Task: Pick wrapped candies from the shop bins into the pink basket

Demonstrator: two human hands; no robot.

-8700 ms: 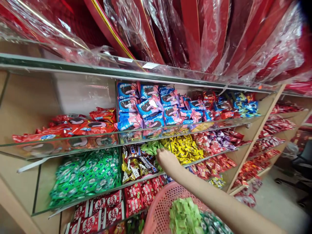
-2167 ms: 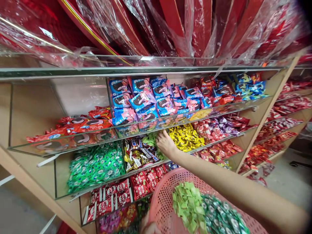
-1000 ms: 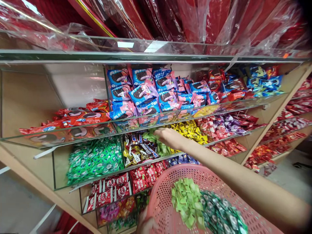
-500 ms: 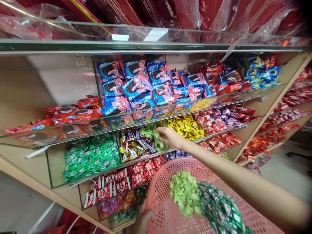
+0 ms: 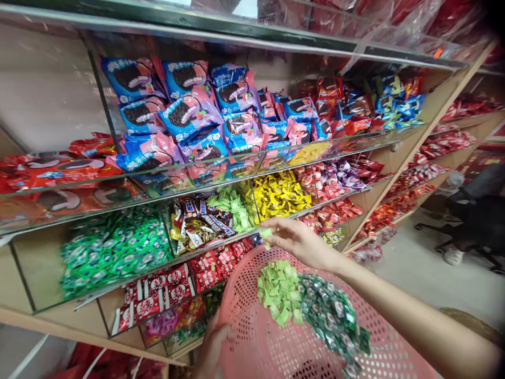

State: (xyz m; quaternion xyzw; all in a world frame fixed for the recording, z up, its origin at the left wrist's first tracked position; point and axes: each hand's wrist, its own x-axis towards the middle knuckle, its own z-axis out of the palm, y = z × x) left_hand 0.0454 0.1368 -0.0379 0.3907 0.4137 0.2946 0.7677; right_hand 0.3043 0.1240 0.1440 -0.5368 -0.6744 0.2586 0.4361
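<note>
The right hand has come back out of the shelf bin, where it was reaching half a second ago, and now hangs over the pink basket. Its fingers are pinched together on a few light green candies, just above the pile of the same light green candies already lying in the basket, next to a heap of dark green wrapped candies. The left hand grips the basket's near rim from below, fingers closed on it. To do this well, the hand should be right over the green pile and low before it lets go, so nothing bounces off the rim, and the left hand should keep the basket level. The bin of light green candies sits on the shelf between the mixed chocolate bars and the yellow candies. The blue and pink packs above show dark round cookies; their writing is too small to read. A yellow tag seems to say 28.
</note>
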